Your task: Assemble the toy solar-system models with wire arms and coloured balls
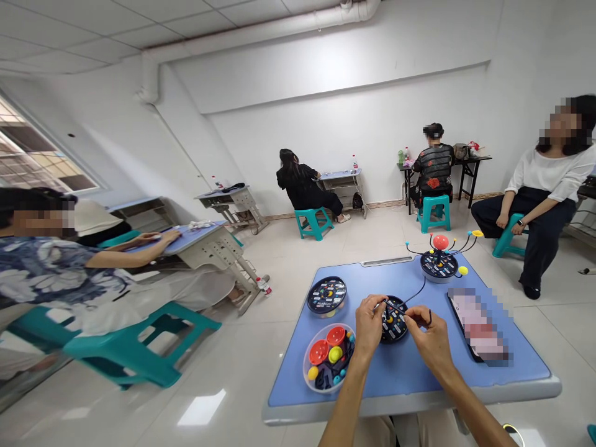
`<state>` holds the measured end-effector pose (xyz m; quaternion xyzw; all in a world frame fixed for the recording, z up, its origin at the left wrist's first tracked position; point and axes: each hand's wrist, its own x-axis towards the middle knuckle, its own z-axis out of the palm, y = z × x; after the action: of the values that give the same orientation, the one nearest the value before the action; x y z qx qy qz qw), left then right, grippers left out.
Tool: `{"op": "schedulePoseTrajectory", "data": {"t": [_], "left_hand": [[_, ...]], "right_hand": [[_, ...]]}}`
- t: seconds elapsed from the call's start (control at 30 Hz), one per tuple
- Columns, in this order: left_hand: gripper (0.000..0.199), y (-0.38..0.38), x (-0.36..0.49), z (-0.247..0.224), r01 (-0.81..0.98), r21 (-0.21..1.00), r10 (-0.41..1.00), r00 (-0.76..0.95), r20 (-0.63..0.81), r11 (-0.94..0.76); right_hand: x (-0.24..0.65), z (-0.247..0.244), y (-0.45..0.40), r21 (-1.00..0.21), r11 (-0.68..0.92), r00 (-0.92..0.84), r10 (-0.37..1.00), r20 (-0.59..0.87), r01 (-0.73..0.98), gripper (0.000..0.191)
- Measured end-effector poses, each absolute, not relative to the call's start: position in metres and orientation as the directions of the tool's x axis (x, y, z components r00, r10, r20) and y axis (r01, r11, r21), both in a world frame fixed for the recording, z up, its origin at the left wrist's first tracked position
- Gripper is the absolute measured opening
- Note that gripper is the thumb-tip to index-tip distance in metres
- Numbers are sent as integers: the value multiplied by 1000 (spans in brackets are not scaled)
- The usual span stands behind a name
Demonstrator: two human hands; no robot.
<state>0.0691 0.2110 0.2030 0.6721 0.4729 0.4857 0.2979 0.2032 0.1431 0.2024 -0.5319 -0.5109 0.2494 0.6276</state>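
Observation:
Over the desk's middle, my left hand (370, 326) pinches a thin black rod (395, 307) near its end. My right hand (429, 338) has its fingertips closed on the same dark rod piece, or on one joined to it; I cannot tell which. A curved black arm (420, 288) rises from between the hands. Below them lies a round black base (395, 330) with printed labels, partly hidden by my fingers. Left of my left hand sits a clear tub (306, 366) of red half-shells, yellow and blue balls and black parts.
A second round base (327, 294) stands at the desk's back left. An assembled planet model (439, 266) with outstretched arms stands back right. A phone (479, 326) lies right of my right hand on the blue desk (372, 400). Several people sit around on green stools (139, 341).

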Motion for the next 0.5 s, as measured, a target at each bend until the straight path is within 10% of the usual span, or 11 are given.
{"op": "schedulePoseTrajectory", "data": {"t": [0.5], "left_hand": [[23,217,64,215,462,822,943,165,288,-331]], "right_hand": [[202,197,143,-928,285,348,867,357,242,17]]}}
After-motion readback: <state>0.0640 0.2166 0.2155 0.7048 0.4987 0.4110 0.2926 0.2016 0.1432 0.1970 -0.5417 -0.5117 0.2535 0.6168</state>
